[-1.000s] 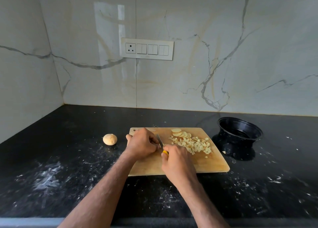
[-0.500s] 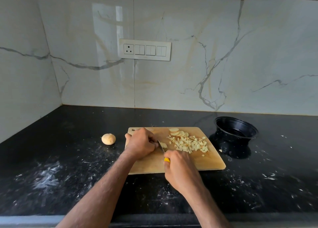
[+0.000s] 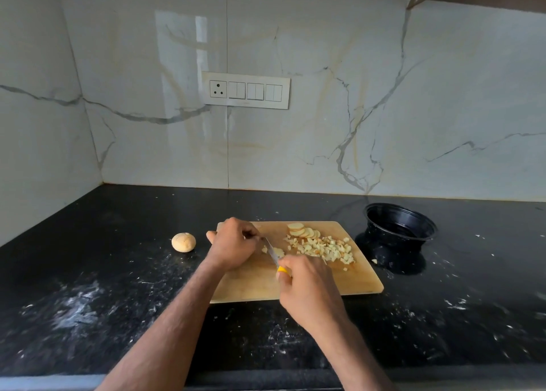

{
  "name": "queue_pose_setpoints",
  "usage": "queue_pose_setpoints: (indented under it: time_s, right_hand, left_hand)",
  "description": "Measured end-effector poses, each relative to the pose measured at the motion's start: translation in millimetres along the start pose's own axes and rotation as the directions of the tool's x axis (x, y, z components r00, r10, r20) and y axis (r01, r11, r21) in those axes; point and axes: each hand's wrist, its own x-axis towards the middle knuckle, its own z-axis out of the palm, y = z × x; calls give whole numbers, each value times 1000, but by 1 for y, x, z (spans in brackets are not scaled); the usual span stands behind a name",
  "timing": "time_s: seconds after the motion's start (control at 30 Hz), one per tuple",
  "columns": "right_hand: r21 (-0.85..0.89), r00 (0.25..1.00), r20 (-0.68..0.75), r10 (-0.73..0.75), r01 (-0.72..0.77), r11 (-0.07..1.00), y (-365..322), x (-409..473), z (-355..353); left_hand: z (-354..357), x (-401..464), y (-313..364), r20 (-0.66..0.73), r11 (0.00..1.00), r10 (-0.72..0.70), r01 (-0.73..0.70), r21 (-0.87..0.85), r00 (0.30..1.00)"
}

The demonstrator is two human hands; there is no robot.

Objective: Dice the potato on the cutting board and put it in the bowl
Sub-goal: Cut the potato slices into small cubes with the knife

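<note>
A wooden cutting board [image 3: 254,284] lies on the black counter. On its right half sits a heap of diced potato [image 3: 328,247], with a few round potato slices [image 3: 301,231] behind it. My right hand [image 3: 307,287] grips a yellow-handled knife [image 3: 273,254] whose blade points away across the board. A few fresh-cut pieces [image 3: 277,251] lie beside the blade. My left hand [image 3: 233,244] is curled on the board just left of the blade, over whatever potato it holds down; that piece is hidden. The black bowl [image 3: 399,231] stands to the right of the board.
A potato end piece [image 3: 183,242] lies on the counter left of the board. White crumbs and smears are scattered over the counter [image 3: 88,302]. A marble wall with a switch panel [image 3: 245,90] rises behind, and another wall closes the left side.
The knife has kept chopping beside my left hand, and a few more cut pieces now lie by the blade. Both hands stay in nearly the same place.
</note>
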Motion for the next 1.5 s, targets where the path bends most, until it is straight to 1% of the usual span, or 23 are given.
queue_pose_setpoints:
  time_s: [0.1, 0.17, 0.23, 0.33, 0.47, 0.57, 0.7, 0.77, 0.9, 1.07, 1.17, 1.27, 1.33, 1.4, 1.5]
  right_hand:
    - [-28, 999, 40, -3, 4, 1000, -8, 8, 13]
    - [-69, 997, 70, 10, -5, 998, -8, 9, 16]
    - [-89, 997, 76, 31, -24, 996, -2, 8, 17]
    - [-79, 995, 61, 81, -76, 994, 11, 5, 13]
    - [-95, 992, -11, 127, -128, 987, 25, 1, 5]
    - [-111, 994, -44, 103, -107, 988, 24, -1, 5]
    - [-96, 998, 24, 52, -50, 994, 18, 0, 11]
    - [-109, 997, 20, 72, -69, 992, 23, 1, 10]
    - [-135, 990, -60, 130, -137, 981, 39, 3, 0]
    - [-124, 987, -86, 136, -146, 981, 40, 9, -1]
    - [-100, 982, -150, 112, -128, 987, 36, 24, -3]
    - [-103, 988, -147, 50, -66, 992, 26, 37, 3]
    - [-98, 993, -117, 28, -39, 994, 23, 39, 13]
    - [-95, 995, -95, 28, -37, 995, 24, 38, 21]
    - [-75, 996, -76, 38, -43, 996, 31, 37, 25]
  left_hand:
    - [-3, 2, -5, -80, 999, -43, 43, 6, 996]
    - [-4, 3, -7, -103, 997, -76, 78, 13, 992]
    - [-4, 2, -7, -116, 995, -78, 84, 50, 990]
    - [-1, 1, -5, -81, 995, -59, 65, 72, 995]
    - [4, 2, -4, -3, 993, -58, 58, 103, 998]
    - [7, 1, 0, 19, 992, -35, 32, 121, 999]
    - [8, 0, 2, 44, 990, -16, 9, 141, 999]
    - [8, -1, 2, 48, 989, -17, 10, 148, 999]
    - [11, 0, 2, 43, 985, -18, 10, 172, 999]
    - [16, -1, 3, 60, 984, 16, -27, 176, 998]
    - [11, -1, 6, 27, 984, 11, -16, 179, 1000]
    - [-3, 3, 0, -57, 986, -20, 29, 164, 998]
    - [-14, 6, -7, -72, 983, -66, 77, 165, 995]
    - [-22, 6, -12, -48, 980, -130, 136, 147, 990]
    - [-29, 7, -16, 38, 970, -193, 185, 158, 980]
